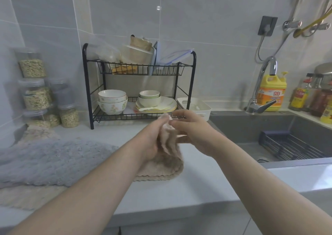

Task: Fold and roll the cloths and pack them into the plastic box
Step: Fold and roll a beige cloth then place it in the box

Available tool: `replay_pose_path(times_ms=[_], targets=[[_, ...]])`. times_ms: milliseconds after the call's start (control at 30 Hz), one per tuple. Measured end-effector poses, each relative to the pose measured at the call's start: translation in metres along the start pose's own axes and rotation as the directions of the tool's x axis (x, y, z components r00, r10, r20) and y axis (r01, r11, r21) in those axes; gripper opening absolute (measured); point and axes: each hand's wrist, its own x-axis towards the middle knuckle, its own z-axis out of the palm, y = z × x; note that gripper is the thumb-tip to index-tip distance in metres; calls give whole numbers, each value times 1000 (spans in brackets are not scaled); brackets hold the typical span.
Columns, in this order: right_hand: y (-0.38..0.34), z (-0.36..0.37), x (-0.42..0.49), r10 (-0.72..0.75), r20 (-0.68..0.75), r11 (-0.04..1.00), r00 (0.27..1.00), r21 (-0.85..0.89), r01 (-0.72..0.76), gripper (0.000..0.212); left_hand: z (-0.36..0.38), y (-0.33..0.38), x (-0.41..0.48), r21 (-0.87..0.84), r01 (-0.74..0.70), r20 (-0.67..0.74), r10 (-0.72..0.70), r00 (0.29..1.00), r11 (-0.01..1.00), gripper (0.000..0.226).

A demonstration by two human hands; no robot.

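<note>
A beige cloth (167, 155) is lifted off the white counter in the middle of the view, its lower folded part resting on the counter. My left hand (152, 137) grips its upper edge from the left. My right hand (190, 128) pinches the same upper edge from the right, fingers touching the fabric. A grey fluffy cloth (50, 159) lies spread on the counter at the left, over a cream cloth (27, 197), with a pinkish cloth (37, 132) behind it. The white plastic box (201, 107) stands behind my hands, beside the sink.
A black two-tier dish rack (140, 69) with bowls and plates stands at the back. Clear jars (36, 98) of grain line the left wall. The grey sink (269, 132) with a faucet (260, 89) and a yellow detergent bottle (272, 92) fills the right.
</note>
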Motion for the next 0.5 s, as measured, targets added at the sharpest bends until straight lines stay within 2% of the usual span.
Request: replay_pose_path(times_ms=[67, 100, 167, 200, 333, 367, 467, 500], targets=[[3, 4, 0, -31, -28, 992, 999, 123, 35, 16, -10, 2, -3, 52, -20, -109, 26, 994, 998, 21], [7, 4, 1, -37, -85, 993, 996, 110, 46, 12, -17, 2, -3, 85, -34, -170, 48, 984, 996, 17], [20, 6, 3, -53, -153, 996, 987, -72, 43, 14, -29, 3, -3, 154, -38, -251, 76, 965, 987, 12], [27, 9, 4, -66, -143, 979, 987, -198, 37, 15, -34, 5, -4, 183, -21, -278, 72, 958, 983, 8], [48, 26, 8, -106, -27, 810, 994, -582, 71, 24, -58, 5, -5, 316, 20, -373, 105, 922, 948, 7], [50, 30, 10, -128, -1, 756, 992, -647, 97, 24, -64, 4, -4, 344, 26, -383, 115, 917, 939, 5], [55, 37, 14, -169, 49, 635, 984, -759, 147, 26, -77, 1, -5, 417, 81, -400, 102, 911, 905, 21], [57, 37, 15, -170, 60, 605, 984, -781, 152, 27, -80, -1, -6, 458, 98, -404, 108, 908, 884, 17]])
